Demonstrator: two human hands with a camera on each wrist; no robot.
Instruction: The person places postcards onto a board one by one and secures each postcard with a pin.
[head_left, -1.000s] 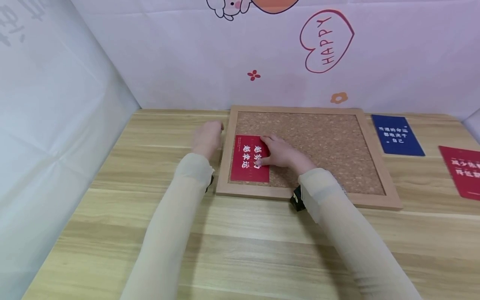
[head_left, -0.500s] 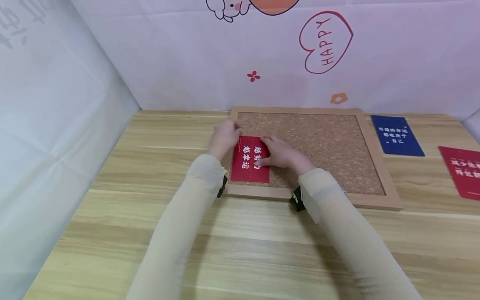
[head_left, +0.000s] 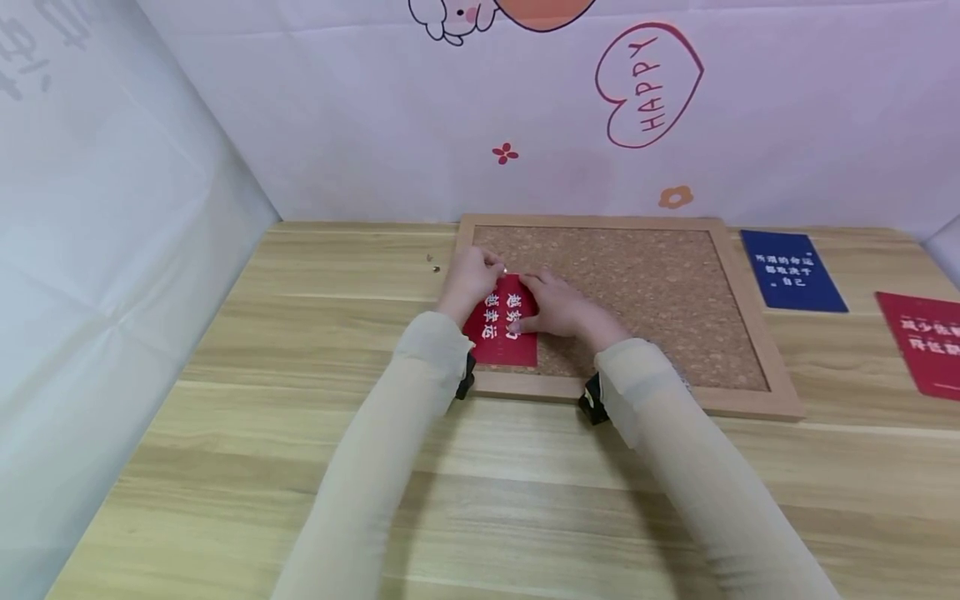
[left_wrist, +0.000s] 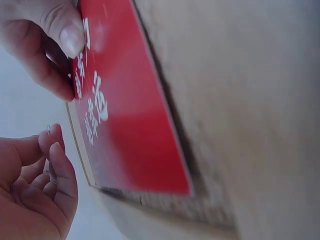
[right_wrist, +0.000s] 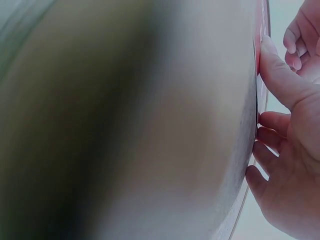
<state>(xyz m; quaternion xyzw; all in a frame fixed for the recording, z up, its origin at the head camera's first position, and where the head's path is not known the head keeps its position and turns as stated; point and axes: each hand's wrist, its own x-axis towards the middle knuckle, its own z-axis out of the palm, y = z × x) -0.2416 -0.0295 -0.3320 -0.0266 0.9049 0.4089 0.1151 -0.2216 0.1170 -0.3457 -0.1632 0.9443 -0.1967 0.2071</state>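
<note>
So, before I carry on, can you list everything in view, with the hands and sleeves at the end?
Table: 1, light wood, beneath everything
Corkboard: 1, brown, wood-framed, on the table
Board card: 1, red, on the corkboard's left part
Blue card: 1, blue, right of the corkboard
Edge card: 1, red, far right, cut off by the picture
Small bits: at least 2, colour unclear, left of the corkboard
Tiny item: 1, pale, pinched by the left hand
White sheeting: count unclear, white with drawings, behind and left
Wrist devices: 2, black, at the cuffs
Sleeves: 2, cream, both forearms
Hands: 2, bare, left near and right touching the board card
</note>
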